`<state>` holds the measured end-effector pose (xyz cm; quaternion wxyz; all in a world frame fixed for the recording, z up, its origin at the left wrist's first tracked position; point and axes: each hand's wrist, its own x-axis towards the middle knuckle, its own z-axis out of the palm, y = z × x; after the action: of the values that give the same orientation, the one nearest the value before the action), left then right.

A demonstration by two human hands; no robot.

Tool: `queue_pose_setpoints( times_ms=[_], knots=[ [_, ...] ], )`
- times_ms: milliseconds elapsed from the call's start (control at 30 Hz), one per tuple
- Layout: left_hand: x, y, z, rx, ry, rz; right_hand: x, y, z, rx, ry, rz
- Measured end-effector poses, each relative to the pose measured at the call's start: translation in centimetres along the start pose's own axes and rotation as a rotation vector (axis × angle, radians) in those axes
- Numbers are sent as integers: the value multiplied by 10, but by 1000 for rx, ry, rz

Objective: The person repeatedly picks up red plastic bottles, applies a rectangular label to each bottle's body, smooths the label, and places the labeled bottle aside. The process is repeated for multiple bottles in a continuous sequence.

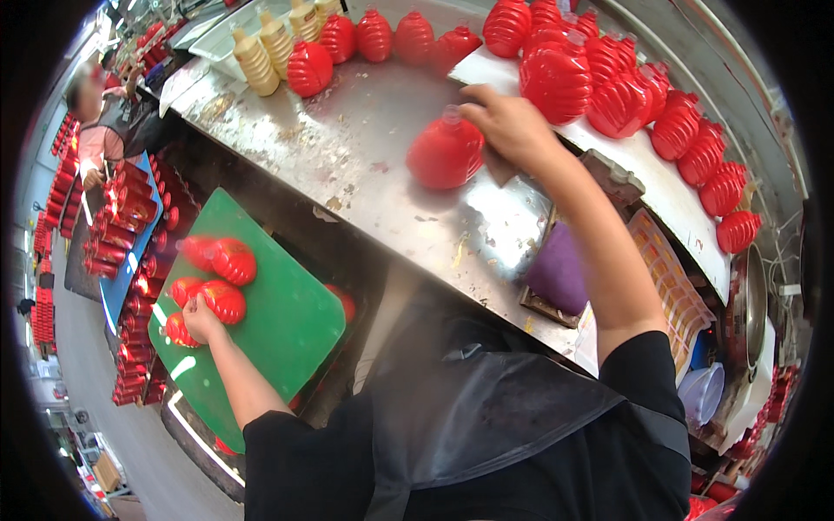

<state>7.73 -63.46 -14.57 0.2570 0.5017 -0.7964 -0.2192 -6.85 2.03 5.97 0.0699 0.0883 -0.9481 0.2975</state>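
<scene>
Right hand point(508, 122) outstretched at one o'clock, fingers clasping red ribbed bottle point(445, 154); left hand point(201, 319) lowered at nine o'clock, closed around red bottle point(222, 300) on green board point(278, 321).

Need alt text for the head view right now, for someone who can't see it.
The right hand grips the neck of a red ribbed bottle on a steel counter, while the left hand rests on red bottles lying on a green board. More red bottles line the counter's far edge.

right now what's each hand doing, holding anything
left hand: closed on a red bottle on the green board
right hand: gripping the top of a red bottle on the steel table
</scene>
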Motion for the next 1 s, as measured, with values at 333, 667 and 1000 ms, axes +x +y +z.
queue_pose_setpoints(
  times_ms=[333,667,1000],
  knots=[
    [-43,94,-4,-67,218,288,-26,-14,-4,-251,-61,-58],
    [-120,330,56,-561,-150,641,20,-32,30,-368,-31,-55],
    [-88,498,168,-514,-308,859,-93,53,-58,333,84,231]
  ],
)
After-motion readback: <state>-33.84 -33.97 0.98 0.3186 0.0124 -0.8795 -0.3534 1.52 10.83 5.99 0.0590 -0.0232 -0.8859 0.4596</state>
